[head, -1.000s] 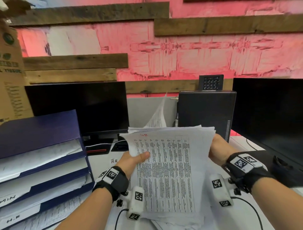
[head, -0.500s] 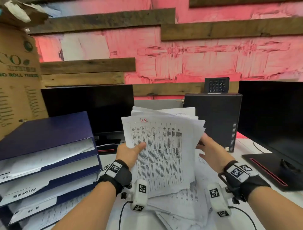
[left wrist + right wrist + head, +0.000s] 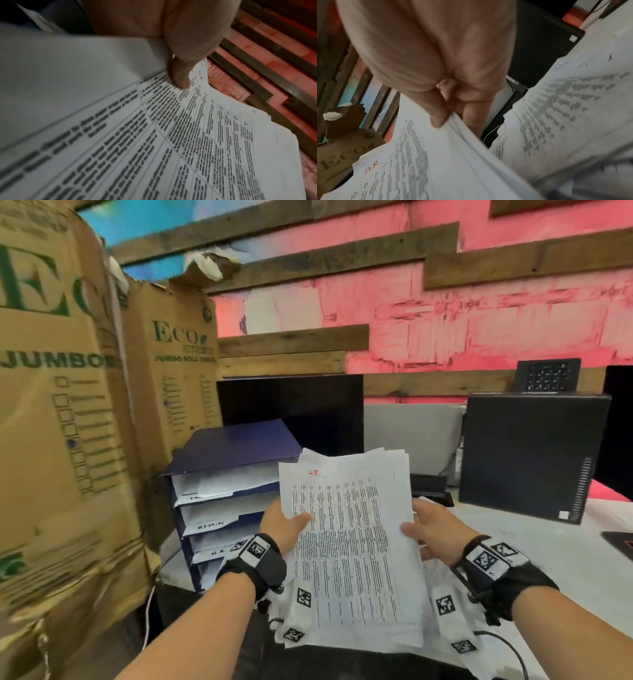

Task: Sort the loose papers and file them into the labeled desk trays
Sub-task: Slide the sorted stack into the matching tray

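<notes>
1. Holding a stack of papers with both hands, the person keeps it raised above the desk, tilted toward the head camera.
2. The left hand grips the left edge of the stack: the thumb lies on the printed top sheet, and the other fingers are behind the sheets, so they are hidden.
3. The right hand pinches the right edge; in the right wrist view the thumb presses on top and a finger sits under the sheets.
4. The top sheet carries a table of small text and a red mark "HR" near its upper edge.
5. The blue desk trays stand to the left of the stack, just behind the left hand. They have several levels with papers inside, and white labels at the front; one reads "ADMIN", and one lower seems to read "H.R".
6. More loose papers lie on the desk below the right hand, seen in the right wrist view.
7. Large cardboard boxes stand at the far left, a dark monitor behind the trays, and a black computer case at the right.
</notes>
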{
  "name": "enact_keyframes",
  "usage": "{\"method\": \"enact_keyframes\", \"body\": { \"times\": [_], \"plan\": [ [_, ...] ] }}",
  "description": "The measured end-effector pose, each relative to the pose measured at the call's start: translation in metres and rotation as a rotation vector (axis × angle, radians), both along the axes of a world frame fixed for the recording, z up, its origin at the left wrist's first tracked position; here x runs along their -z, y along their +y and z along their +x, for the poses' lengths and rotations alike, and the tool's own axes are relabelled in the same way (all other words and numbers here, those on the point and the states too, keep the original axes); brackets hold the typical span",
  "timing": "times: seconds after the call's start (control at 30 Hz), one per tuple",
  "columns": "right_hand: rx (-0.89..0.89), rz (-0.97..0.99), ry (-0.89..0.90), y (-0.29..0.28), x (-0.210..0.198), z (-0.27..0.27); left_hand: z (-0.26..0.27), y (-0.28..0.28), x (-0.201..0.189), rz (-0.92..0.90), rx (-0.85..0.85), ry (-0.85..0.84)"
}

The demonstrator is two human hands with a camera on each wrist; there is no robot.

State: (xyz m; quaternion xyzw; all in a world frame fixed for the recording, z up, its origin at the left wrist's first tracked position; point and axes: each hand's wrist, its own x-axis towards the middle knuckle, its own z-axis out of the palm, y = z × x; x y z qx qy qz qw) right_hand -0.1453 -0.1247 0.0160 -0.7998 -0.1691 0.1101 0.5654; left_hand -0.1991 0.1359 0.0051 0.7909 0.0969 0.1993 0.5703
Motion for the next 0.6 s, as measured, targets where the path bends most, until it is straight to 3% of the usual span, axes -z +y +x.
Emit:
{"method": "enact_keyframes", "body": {
  "times": [0.13,0.3,0.43,0.6],
  "plan": [
    [0.068,-0.036,0.035,0.027,0.017,-0.007,-0.021,0.023,0.02,0.015,-0.152,0.021],
    [0.071,-0.176,-0.021,0.039,0.04,-0.008,-0.036,0.05,0.032,0.03,-0.186,0.233],
    [0.091,-0.21,-0.056,0.044,0.042,-0.008,-0.041,0.067,0.039,0.148,-0.228,0.372],
    [0.257,-0.205,-0.103,0.038,0.043,-0.004,-0.047,0.088,0.056,0.176,-0.314,0.514]
  ]
}}
